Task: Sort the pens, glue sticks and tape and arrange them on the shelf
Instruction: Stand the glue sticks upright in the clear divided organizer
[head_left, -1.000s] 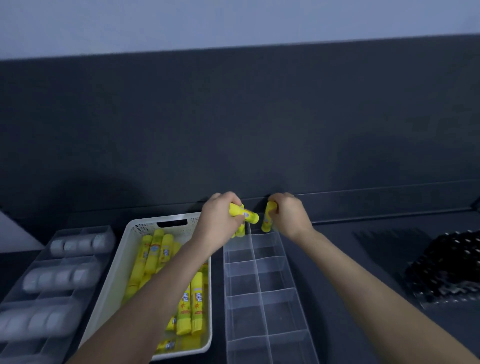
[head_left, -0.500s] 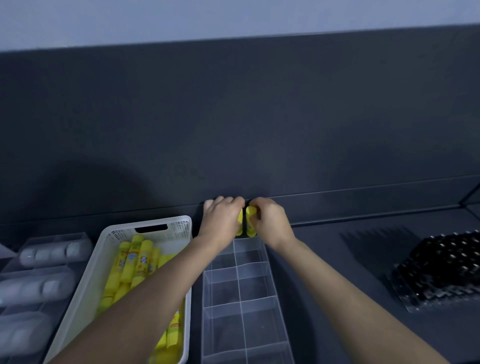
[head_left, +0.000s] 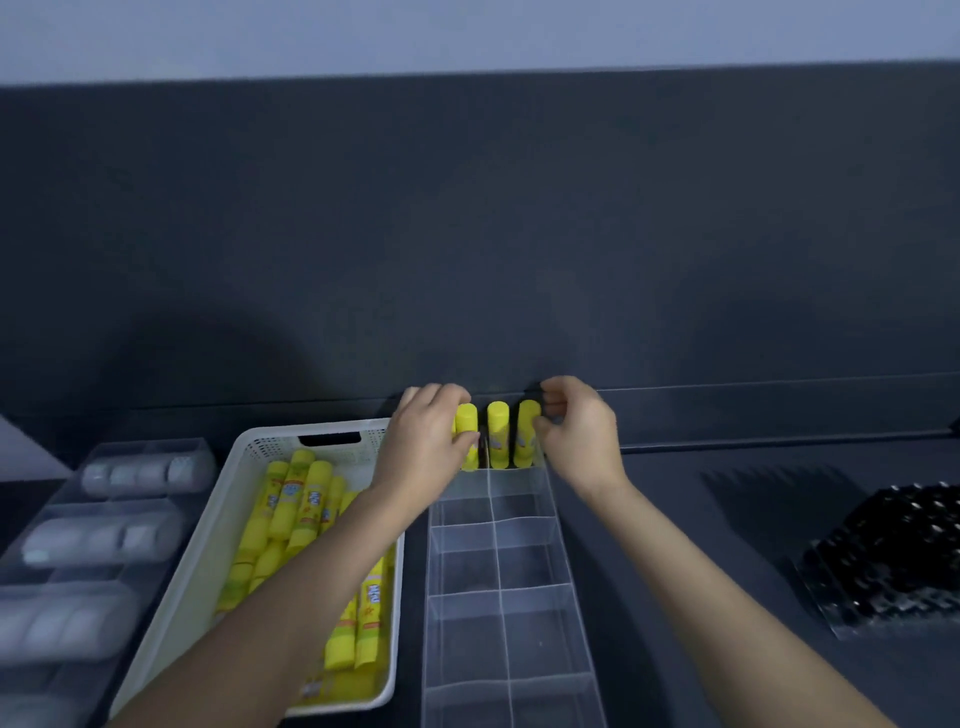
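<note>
The left hand (head_left: 426, 441) reaches over the far right corner of a white basket (head_left: 244, 457) and grips the left glue stick (head_left: 467, 423). Its fingers curl round the far side and its thumb lies across the front. The right hand (head_left: 582, 436) comes in from the other side with curled fingers. Its thumb and blurred fingertips pinch the upper right side of the right glue stick (head_left: 525, 431).

Between the two, the middle glue stick (head_left: 497, 431) stands with neither hand on it. All three sticks are upright, side by side with narrow gaps. Their long axes are vertical, with plain yellow ends up and labels lower down. They stand in the farthest row of a clear divided organizer (head_left: 519, 571), just in front of the dark back panel (head_left: 467, 234). The organizer's other compartments run toward the camera in two columns.

To the left, the white basket holds the loose glue sticks (head_left: 291, 504). These lie flat in a pile, with long axes running mostly from near to far and leaning slightly right at the far ends. Left of the basket, a clear tray (head_left: 67, 499) holds rows of pale tape rolls (head_left: 150, 475) lying on their sides. Far to the right, well apart from the hands, a black rack (head_left: 893, 551) sits on the dark shelf surface (head_left: 701, 519). What the rack holds is too dark to tell.
</note>
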